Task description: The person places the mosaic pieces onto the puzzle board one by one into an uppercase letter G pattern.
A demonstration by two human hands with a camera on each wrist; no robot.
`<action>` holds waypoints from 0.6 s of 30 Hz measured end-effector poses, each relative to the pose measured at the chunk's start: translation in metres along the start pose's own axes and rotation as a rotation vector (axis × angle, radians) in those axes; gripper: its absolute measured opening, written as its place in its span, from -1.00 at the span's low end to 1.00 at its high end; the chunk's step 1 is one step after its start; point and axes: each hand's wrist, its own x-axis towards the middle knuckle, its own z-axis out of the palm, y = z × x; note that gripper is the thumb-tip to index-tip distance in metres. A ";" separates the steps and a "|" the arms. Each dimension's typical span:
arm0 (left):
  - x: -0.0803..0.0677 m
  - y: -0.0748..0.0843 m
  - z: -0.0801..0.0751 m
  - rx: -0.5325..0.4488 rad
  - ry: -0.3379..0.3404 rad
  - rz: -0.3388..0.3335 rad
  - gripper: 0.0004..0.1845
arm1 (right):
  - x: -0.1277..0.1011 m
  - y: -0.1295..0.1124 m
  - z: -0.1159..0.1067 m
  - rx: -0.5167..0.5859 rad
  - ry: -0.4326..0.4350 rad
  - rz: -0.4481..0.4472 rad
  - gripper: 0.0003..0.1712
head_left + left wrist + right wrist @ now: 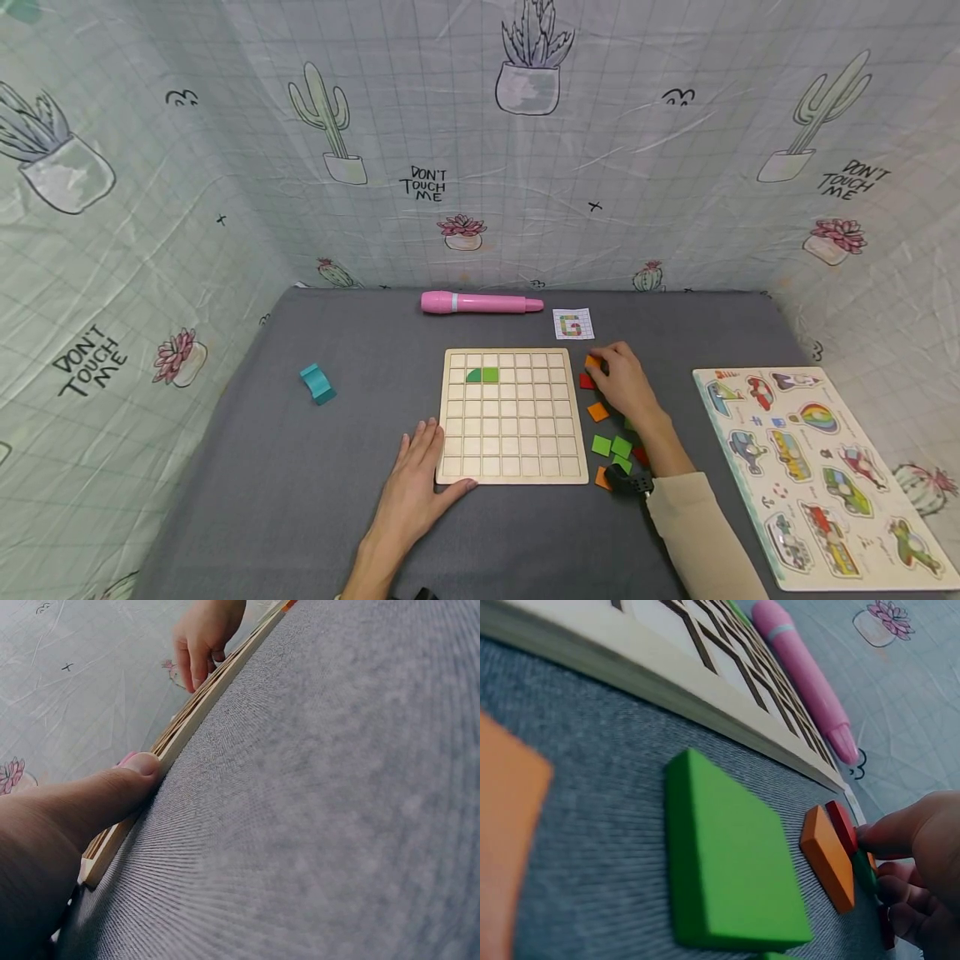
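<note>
A wooden grid board (pixel 510 433) lies in the middle of the grey table, with two green pieces (pixel 482 376) in its second row. My left hand (pixel 417 479) lies flat at the board's near left corner, its thumb (pixel 112 791) pressed against the board's edge (pixel 191 720). Just right of the board, my right hand (pixel 619 381) is curled over loose tiles. Its thumb and fingertips (pixel 900 832) pinch at a red tile (pixel 842 823) beside an orange tile (pixel 827 859). A large green tile (pixel 727 855) lies nearer the wrist.
A pink pen (pixel 480 302) and a small pattern card (pixel 573 323) lie behind the board. A teal block (pixel 317 383) sits to the left, and a vehicle puzzle (pixel 817 475) to the right. Several green, orange and red tiles (pixel 611 446) lie scattered under my right forearm.
</note>
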 end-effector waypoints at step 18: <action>0.000 0.000 -0.001 0.001 0.005 0.006 0.03 | 0.002 -0.002 -0.003 0.025 -0.053 0.015 -0.62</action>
